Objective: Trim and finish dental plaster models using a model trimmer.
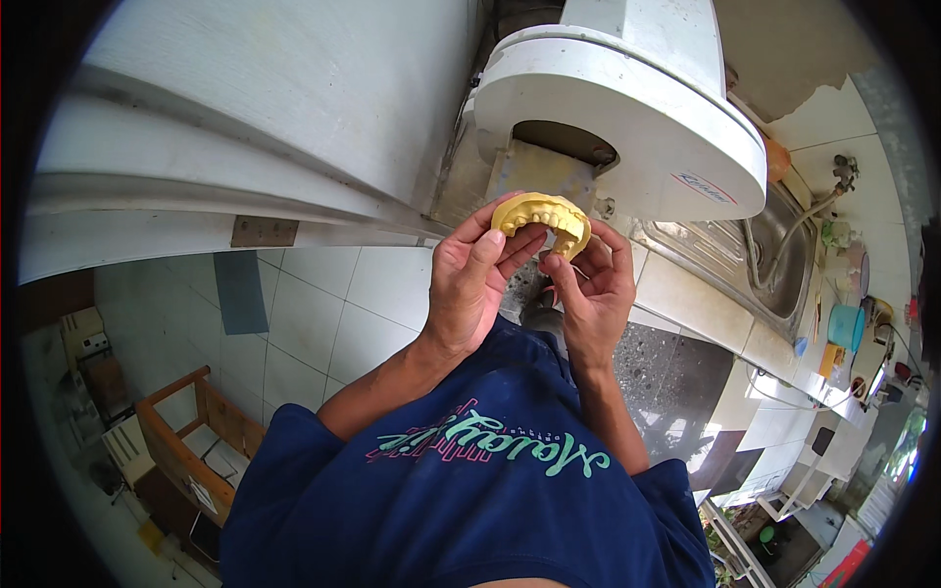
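Between my two hands is a yellow dental cast (537,207), a horseshoe-shaped arch with a row of moulded teeth facing me. My left hand (467,284) grips its left side, thumb on the near face and fingers behind. At the right end of the arch, my right hand (594,294) pinches it with the thumb in front and fingers curled around the back. The cast is held up in front of a white rounded machine (627,108) with a dark opening at its lower front. My fingers hide part of the cast's two ends.
A steel sink (784,260) with a tap (845,171) and hose sits on the tiled counter to the right. At left stands a large pale panel (284,88). A wooden frame (196,441) is at lower left, and a turquoise container (845,326) is at far right.
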`<action>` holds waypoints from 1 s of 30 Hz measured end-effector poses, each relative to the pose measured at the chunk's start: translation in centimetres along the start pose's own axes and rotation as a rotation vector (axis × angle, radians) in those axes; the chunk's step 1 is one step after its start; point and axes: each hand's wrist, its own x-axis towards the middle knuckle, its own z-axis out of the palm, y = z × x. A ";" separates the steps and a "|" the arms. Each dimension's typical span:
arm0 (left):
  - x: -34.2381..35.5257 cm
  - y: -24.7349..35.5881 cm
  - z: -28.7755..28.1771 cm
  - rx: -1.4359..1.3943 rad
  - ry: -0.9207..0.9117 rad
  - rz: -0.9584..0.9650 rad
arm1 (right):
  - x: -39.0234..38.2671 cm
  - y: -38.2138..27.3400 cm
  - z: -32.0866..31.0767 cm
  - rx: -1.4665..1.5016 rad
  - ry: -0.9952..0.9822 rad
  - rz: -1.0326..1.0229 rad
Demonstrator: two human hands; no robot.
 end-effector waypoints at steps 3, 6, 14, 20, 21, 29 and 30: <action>-0.6 0.3 0.3 0.036 -0.050 0.035 | -0.5 -0.3 -0.2 0.029 -0.009 -0.005; -1.0 0.6 0.8 0.083 -0.047 0.073 | -0.6 -0.3 -0.7 0.055 -0.050 -0.067; 1.7 1.4 2.0 0.458 -0.110 -0.003 | 1.5 -0.4 -2.9 0.051 -0.105 0.027; 4.3 -1.2 1.1 0.466 0.043 -0.066 | 3.9 1.6 -3.5 -0.020 -0.097 0.074; 4.8 -1.6 0.8 0.446 0.070 -0.031 | 4.2 1.9 -3.4 -0.021 -0.094 0.073; 8.0 -2.5 -0.7 0.082 0.219 -0.280 | 5.8 3.4 -2.2 -0.103 0.061 0.050; 8.3 -2.6 -0.9 0.017 0.239 -0.327 | 6.0 3.6 -2.0 -0.128 0.103 0.024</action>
